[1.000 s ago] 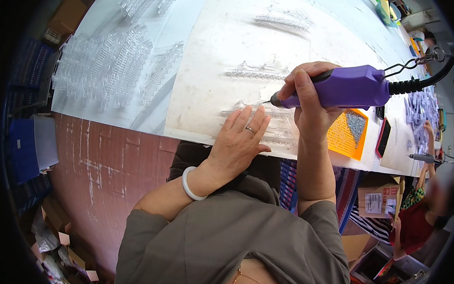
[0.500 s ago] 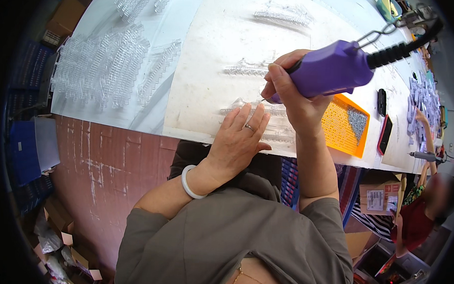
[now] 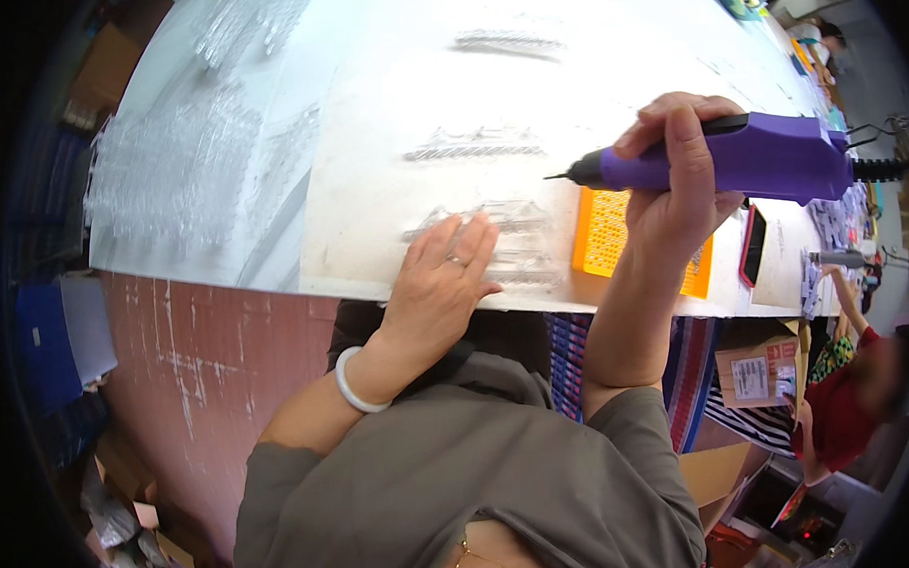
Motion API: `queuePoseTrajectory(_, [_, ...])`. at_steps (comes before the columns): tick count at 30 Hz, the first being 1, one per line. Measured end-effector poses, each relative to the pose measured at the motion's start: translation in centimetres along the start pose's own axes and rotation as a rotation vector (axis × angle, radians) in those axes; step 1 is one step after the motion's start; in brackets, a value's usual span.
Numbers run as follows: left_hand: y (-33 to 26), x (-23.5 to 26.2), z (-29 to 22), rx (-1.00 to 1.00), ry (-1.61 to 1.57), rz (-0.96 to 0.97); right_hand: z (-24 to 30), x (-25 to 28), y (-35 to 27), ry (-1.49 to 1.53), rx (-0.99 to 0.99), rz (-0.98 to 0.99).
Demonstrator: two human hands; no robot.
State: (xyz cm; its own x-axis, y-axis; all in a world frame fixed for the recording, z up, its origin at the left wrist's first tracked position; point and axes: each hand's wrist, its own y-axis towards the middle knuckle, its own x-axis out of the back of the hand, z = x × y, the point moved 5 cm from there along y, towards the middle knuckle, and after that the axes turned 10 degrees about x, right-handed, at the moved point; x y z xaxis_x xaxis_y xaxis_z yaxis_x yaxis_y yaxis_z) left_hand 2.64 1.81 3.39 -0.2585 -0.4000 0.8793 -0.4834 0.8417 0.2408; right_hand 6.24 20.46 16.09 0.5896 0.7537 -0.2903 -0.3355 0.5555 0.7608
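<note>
My right hand (image 3: 685, 167) is wrapped round a purple electric screwdriver (image 3: 779, 160). The tool lies nearly level in the air, its thin dark bit pointing left, apart from the work on the table. My left hand (image 3: 434, 283), with a ring and a white bangle, rests flat with fingers stretched over clear toothed plastic strips (image 3: 517, 218) near the table's front edge. Its fingers cover part of them. Beyond lie another clear strip (image 3: 474, 151) and, farther off, one more (image 3: 508, 44). Below my right hand sits an orange tray (image 3: 583, 233), partly hidden by my wrist.
Piles of clear toothed strips (image 3: 168, 169) cover the left of the white table (image 3: 356, 241). A red-rimmed black tray (image 3: 753, 244) lies right of the orange one. A cardboard box (image 3: 757, 370) stands below the right edge, beside a seated person in red (image 3: 845, 418).
My right hand has drawn the screwdriver away to the right, its bit leaving the strip by my left fingers and turning level. My left hand stays on the strips. The view has shifted slightly.
</note>
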Motion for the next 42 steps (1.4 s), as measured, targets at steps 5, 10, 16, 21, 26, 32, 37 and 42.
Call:
queuePoseTrajectory(5, [0.1,0.4,-0.2,0.026,-0.022,0.038,0.6,6.5,0.0,-0.325,-0.034,-0.169])
queuePoseTrajectory(10, [-0.2,0.8,-0.2,0.016,0.037,0.018,-0.2,8.8,-1.2,-0.385,-0.074,-0.182])
queuePoseTrajectory(16, [-0.1,0.8,-0.5,0.023,0.090,0.029,-1.0,9.2,-1.9,-0.380,-0.107,-0.191])
queuePoseTrajectory(21, [-0.1,0.6,-0.6,0.011,0.112,0.042,-1.2,9.5,-2.1,-0.408,-0.121,-0.189])
queuePoseTrajectory(26, [-0.1,0.7,-0.7,0.021,0.128,0.048,-1.2,9.4,-2.1,-0.387,-0.121,-0.177])
queuePoseTrajectory(32, [-0.1,0.7,-0.7,0.026,0.132,0.029,-0.7,8.9,-2.2,-0.448,-0.143,-0.172])
queuePoseTrajectory(37, [-0.1,0.7,-0.7,0.031,0.129,0.033,-1.3,9.6,-2.1,-0.384,-0.143,-0.165])
queuePoseTrajectory(42, [-0.3,0.7,-0.5,0.018,0.123,0.029,-1.4,9.4,-2.0,-0.321,-0.137,-0.123])
